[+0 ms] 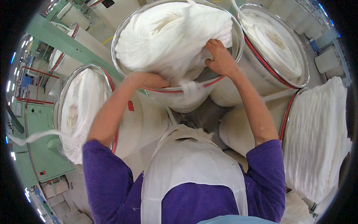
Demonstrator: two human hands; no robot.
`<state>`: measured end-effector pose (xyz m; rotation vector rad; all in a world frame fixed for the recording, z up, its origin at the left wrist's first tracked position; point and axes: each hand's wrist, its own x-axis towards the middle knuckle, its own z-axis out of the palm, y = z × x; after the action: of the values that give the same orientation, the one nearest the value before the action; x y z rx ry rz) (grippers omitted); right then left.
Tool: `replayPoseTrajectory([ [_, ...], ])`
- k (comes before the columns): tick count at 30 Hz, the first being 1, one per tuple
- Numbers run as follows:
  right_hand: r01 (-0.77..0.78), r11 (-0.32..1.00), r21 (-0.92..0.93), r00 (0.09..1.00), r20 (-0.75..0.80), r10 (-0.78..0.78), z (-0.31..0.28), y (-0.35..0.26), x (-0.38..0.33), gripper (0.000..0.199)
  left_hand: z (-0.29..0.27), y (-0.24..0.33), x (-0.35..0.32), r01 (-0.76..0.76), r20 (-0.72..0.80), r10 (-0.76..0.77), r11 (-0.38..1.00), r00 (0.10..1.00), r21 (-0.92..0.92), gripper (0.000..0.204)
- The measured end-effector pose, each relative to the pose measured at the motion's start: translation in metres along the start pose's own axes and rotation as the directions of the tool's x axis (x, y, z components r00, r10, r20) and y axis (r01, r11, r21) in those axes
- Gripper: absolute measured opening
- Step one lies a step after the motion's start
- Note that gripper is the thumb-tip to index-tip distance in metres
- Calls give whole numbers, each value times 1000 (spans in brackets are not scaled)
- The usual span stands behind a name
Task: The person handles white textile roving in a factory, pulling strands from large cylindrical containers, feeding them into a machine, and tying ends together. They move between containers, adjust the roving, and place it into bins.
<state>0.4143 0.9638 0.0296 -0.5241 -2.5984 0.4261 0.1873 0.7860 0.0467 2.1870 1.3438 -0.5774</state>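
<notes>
In front of me stands a tall white can with a metal rim [241,56] and a red band. A thick mass of coiled white fibre sliver [160,41] fills it, heaped above the rim at the back and left. My right hand [222,59] is at the right edge of the coil, fingers bent into the sliver and thumb below them. My left hand [151,79] reaches over the near-left rim, its fingertips hidden under the sliver. Between the hands, a loose strand of sliver [190,89] hangs over the near rim.
Full sliver cans stand close around me: one at left [85,108], one at back right [276,44], and one at right with a tall stack of sliver [317,138] above its rim. A green machine beam [74,44] crosses at upper left. Another strand [35,137] stretches out leftward.
</notes>
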Motion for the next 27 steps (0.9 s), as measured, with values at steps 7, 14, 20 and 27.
replayPoseTrajectory([
  [7,-88,995,-50,995,45,90,-4,-8,1,47,23,-33,57,238,-60,-245,966,968,-96,34],
  [14,-355,919,-172,862,320,393,-24,-66,-29,49,14,-24,51,640,-512,-637,741,576,-202,26],
  [20,-174,979,109,959,245,143,-1,-122,-37,50,0,-10,31,462,-779,-543,804,312,-375,20],
  [27,-364,144,920,889,297,349,-41,-120,-90,29,-4,-12,19,186,-873,-450,889,189,-418,14],
])
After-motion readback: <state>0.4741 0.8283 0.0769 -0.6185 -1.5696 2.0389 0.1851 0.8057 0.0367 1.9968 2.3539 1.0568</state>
